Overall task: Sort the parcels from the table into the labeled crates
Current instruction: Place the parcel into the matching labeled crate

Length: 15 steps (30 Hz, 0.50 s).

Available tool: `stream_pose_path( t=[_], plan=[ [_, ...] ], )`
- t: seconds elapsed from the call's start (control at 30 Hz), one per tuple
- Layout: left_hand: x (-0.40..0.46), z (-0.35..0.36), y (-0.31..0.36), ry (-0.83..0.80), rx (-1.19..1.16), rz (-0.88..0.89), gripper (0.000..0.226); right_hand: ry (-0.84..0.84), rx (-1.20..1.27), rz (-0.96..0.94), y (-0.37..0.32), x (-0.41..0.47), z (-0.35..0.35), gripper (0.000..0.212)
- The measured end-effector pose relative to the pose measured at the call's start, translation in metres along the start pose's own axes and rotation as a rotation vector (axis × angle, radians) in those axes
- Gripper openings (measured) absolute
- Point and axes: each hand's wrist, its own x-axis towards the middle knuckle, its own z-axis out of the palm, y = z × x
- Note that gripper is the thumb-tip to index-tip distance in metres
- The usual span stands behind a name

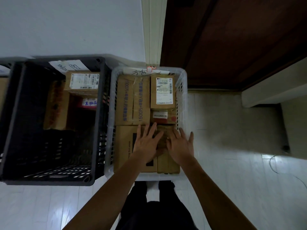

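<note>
Seen from the head camera, a person's left hand (146, 145) and right hand (180, 146) lie flat, fingers spread, the grip of each loose, on a small brown parcel (163, 138) in a white crate (182, 83) on the floor. The crate is packed with cardboard boxes beneath a handwritten label (142, 72). Beside it, a black crate (15, 113) holds a few parcels against its far wall.

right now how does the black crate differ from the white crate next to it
The black crate is dark and still shows bare floor near the person; the white crate is pale and packed with cardboard parcels across its whole top. Both hands, left and right, lie flat over the white one only. Both have slotted walls and a handwritten paper label at the far rim.
</note>
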Motion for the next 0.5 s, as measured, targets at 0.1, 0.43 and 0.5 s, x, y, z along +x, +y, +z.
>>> stream_pose_path(
  t=[0.1, 0.43, 0.5],
  plan=[
    [-0.001, 0.000, -0.001, 0.005, -0.009, 0.017, 0.071, 0.013, -0.010, 0.007, 0.003, -0.001, 0.004, 0.051],
    [0.007, 0.038, -0.019, 0.295, -0.034, -0.044, 0.078, 0.189, -0.037, -0.022, -0.012, 0.004, 0.038, 0.065],
    [0.012, 0.040, -0.020, 0.314, -0.031, -0.042, 0.077, 0.208, -0.010, -0.004, -0.011, 0.009, 0.042, 0.066]
  ],
)
